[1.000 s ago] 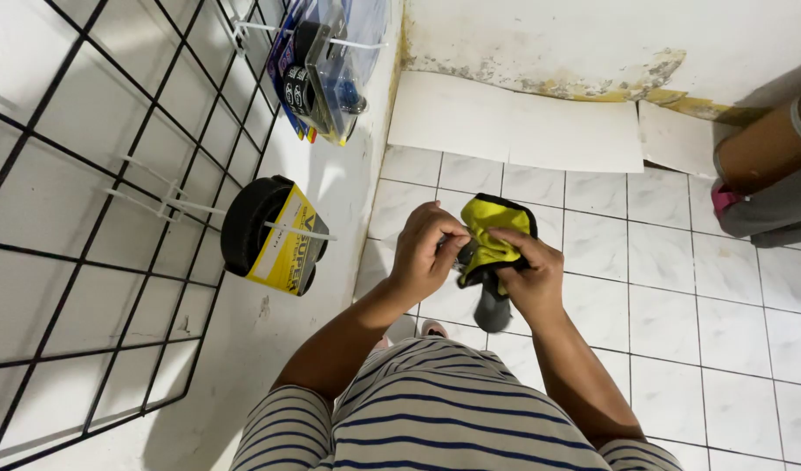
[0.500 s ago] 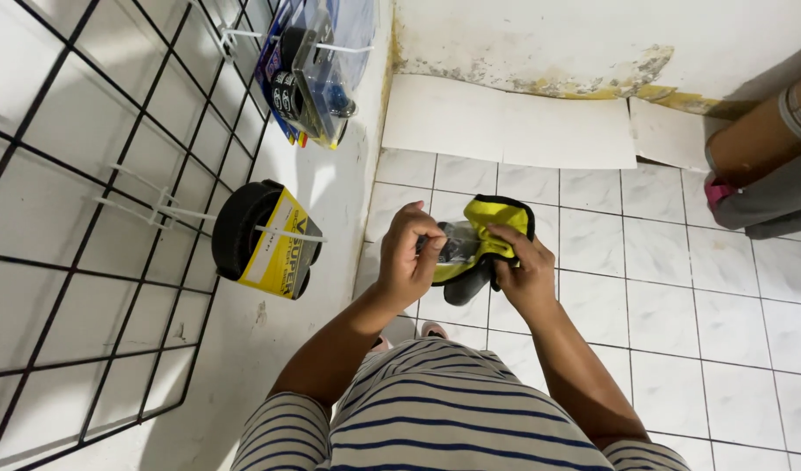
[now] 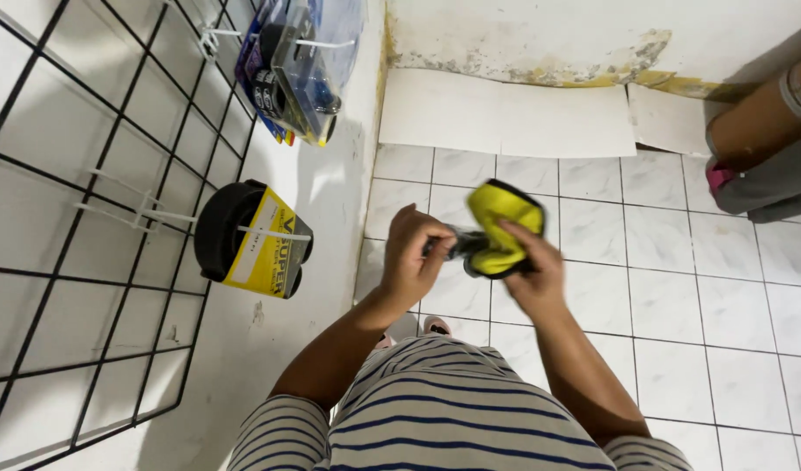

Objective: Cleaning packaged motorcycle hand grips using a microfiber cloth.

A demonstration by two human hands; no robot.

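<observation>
While both hands' fingers clamp the yellow-black package point(image 3: 498, 228), open tiled floor point(image 3: 679, 288) lies below.

Bright, even light; soft shadows on the wall; hands slightly motion-blurred.

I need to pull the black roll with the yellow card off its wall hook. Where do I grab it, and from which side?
Grip the black roll by its round rim, fingers above and below, probably coming straight at the grid panel from the front. The yellow card wraps its right side and the white hook runs through it, so sliding outward along the hook looks cleanest.
</observation>
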